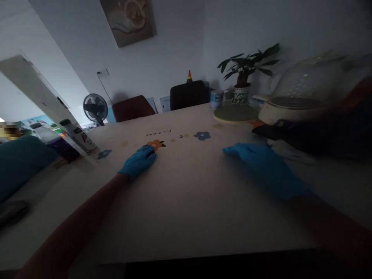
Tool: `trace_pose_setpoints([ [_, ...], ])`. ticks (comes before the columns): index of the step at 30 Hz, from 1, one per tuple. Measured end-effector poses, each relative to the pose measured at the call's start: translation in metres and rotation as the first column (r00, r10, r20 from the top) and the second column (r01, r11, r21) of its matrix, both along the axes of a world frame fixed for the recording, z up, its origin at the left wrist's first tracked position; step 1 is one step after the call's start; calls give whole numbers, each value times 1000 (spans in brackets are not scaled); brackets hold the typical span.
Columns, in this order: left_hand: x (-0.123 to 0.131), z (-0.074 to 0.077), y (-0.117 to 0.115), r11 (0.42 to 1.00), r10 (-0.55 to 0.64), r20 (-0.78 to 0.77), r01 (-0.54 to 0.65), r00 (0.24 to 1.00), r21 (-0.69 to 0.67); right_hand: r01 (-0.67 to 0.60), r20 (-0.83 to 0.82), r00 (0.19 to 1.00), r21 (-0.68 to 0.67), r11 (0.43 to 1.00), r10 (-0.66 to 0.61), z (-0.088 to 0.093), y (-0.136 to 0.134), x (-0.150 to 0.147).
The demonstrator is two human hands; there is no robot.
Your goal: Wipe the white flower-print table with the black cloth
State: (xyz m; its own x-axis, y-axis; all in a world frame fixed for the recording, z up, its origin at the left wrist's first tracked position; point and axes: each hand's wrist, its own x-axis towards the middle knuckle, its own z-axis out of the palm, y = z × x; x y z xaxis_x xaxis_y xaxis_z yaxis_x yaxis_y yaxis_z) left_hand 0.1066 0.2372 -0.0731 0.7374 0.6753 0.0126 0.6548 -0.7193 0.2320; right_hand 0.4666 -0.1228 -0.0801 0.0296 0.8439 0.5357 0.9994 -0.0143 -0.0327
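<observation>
My left hand (pixel 138 161), in a blue glove, rests on the pale tablecloth (pixel 186 201) with its fingers over the edge of a printed orange flower (pixel 156 145). Dark patches show at those fingertips; whether they are print or a small object I cannot tell. My right hand (pixel 252 159), gloved in blue too, is slightly blurred over the right half of the table. Its fingers stretch leftward, the thumb side is partly hidden, and nothing shows in its grasp. A printed blue flower (pixel 202 135) lies between and beyond the hands.
At left stand a white bottle with a green cap (pixel 78 135) and a purple item (pixel 64 149). Farther right are a can (pixel 216 99), a potted plant (pixel 240 94), a round green mat (pixel 236 113) and a clear-domed appliance (pixel 302 89). Chairs (pixel 133 108) line the far side.
</observation>
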Motion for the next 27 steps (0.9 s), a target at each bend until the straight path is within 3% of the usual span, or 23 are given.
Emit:
trace_pose_setpoints([
  [12, 35, 17, 16, 999, 34, 15, -33, 999, -38, -32, 7, 999, 21, 999, 32, 0, 0, -2],
  [27, 66, 12, 49, 994, 106, 19, -105, 994, -18, -18, -104, 994, 4, 1000, 18, 1, -1, -2],
])
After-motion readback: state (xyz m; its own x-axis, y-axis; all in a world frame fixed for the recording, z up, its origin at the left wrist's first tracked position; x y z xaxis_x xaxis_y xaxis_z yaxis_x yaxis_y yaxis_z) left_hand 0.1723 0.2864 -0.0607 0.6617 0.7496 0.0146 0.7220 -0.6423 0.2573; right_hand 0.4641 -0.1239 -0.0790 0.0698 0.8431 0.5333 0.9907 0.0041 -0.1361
